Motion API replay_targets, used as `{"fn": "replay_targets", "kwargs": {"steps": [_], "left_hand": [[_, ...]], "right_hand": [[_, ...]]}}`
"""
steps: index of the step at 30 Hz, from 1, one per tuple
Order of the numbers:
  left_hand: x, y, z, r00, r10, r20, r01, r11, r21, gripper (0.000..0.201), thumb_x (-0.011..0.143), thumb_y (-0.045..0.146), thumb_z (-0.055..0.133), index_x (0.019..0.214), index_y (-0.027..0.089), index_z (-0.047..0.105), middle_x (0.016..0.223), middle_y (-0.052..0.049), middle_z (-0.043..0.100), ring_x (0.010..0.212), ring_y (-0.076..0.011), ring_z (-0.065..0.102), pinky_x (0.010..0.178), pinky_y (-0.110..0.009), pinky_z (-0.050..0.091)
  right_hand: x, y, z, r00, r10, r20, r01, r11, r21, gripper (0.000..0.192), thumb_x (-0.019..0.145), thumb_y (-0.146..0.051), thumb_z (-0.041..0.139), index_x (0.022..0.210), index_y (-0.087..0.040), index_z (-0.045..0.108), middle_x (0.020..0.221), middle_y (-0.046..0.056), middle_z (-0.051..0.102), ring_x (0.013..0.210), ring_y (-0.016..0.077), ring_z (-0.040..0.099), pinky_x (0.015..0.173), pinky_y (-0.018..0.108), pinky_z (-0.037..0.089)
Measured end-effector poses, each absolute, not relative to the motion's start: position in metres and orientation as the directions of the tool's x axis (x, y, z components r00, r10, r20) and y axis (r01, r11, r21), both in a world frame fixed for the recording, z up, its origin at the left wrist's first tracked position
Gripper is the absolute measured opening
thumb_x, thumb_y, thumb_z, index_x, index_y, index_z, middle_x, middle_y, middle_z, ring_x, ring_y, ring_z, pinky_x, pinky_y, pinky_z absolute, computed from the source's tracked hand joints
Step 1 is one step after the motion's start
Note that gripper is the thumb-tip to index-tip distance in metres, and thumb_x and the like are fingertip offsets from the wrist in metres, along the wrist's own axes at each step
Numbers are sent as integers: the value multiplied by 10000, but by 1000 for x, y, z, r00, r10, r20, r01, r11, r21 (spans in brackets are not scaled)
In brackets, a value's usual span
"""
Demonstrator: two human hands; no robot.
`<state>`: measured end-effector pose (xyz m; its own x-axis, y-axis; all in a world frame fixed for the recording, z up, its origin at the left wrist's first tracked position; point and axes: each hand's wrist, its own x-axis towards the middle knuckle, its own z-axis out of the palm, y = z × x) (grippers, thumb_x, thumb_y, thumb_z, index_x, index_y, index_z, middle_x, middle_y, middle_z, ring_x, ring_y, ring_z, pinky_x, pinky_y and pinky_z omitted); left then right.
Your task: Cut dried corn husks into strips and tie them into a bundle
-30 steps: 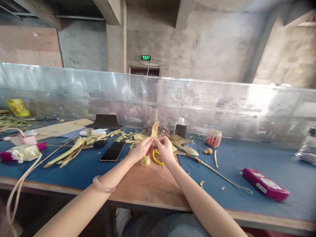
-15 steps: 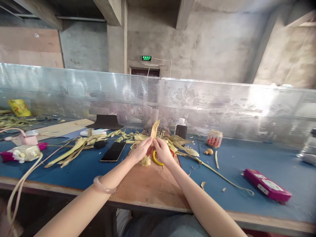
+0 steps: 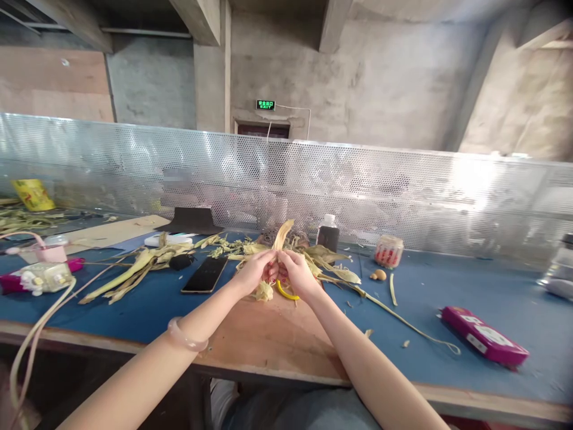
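Observation:
My left hand [image 3: 256, 272] and my right hand [image 3: 296, 273] meet over a brown board [image 3: 268, 340], both closed with fingertips together. Between them they pinch a dry yellowish husk strip [image 3: 282, 234], which stands up from the fingers and curves to the right at its tip. Just below the fingers lies a pale cream husk rosette [image 3: 264, 291]. Yellow-handled scissors [image 3: 286, 291] lie partly hidden under my right hand. Dry husk leaves [image 3: 333, 266] spread behind and to the right of my hands.
Left of my hands lie a black phone [image 3: 205, 275] and a husk bundle [image 3: 134, 275]. A bottle [image 3: 329, 234], a toothpick jar [image 3: 388, 251] and a magenta case [image 3: 484, 337] stand or lie on the right. A perforated metal screen [image 3: 358, 185] runs along the back.
The upright husk strip now bends more to the right. My hands have shifted slightly, and my right hand covers more of the scissors, hiding their red part.

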<state>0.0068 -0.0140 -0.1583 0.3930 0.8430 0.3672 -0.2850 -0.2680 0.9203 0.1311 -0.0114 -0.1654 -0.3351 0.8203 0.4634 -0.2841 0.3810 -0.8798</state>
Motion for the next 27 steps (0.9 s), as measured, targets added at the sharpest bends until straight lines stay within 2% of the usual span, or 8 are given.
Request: {"fn": "replay_targets", "kwargs": {"steps": [5, 11, 14, 17, 22, 27], "left_hand": [[5, -19, -155, 432, 823, 369, -284, -264, 922, 318, 870, 369, 486, 624, 178, 419, 484, 41, 455, 424, -91, 447, 465, -228, 363], [4, -13, -160, 471, 792, 389, -229, -315, 921, 232, 864, 389, 508, 795, 170, 539, 523, 29, 514, 481, -123, 500, 492, -243, 395], [3, -13, -158, 488, 789, 372, -212, -306, 928, 226, 863, 380, 515, 816, 163, 561, 533, 23, 521, 484, -120, 494, 500, -244, 408], [2, -16, -155, 527, 773, 353, -279, -235, 931, 224, 877, 344, 499, 758, 160, 541, 511, 29, 491, 472, -105, 477, 507, -235, 411], [-3, -16, -151, 568, 764, 305, -360, -102, 927, 311, 893, 309, 474, 618, 168, 438, 467, 47, 424, 407, -78, 438, 466, -212, 383], [-7, -11, -152, 605, 738, 297, -379, -60, 923, 342, 899, 293, 445, 581, 176, 398, 436, 53, 403, 377, -83, 450, 471, -223, 397]], "right_hand": [[135, -9, -166, -335, 820, 464, -338, 355, -872, 298, 791, -441, 557, 659, -191, 464, 447, -64, 461, 362, 67, 421, 381, 189, 294], [139, -10, -164, -366, 817, 446, -324, 337, -884, 287, 820, -447, 535, 705, -186, 501, 441, -50, 490, 371, 97, 471, 375, 202, 306], [141, -11, -163, -382, 811, 442, -318, 334, -887, 303, 810, -463, 573, 717, -182, 511, 459, -56, 482, 372, 84, 451, 382, 198, 293], [141, -13, -161, -410, 802, 435, -356, 299, -886, 320, 784, -475, 612, 711, -184, 501, 463, -80, 418, 371, 62, 386, 401, 196, 292], [140, -18, -158, -426, 798, 427, -462, 214, -861, 379, 749, -442, 670, 638, -201, 399, 487, -108, 257, 399, 42, 252, 406, 185, 254], [139, -21, -157, -433, 791, 432, -479, 204, -854, 332, 755, -428, 659, 674, -198, 435, 518, -98, 288, 423, 48, 239, 421, 194, 287]]}}
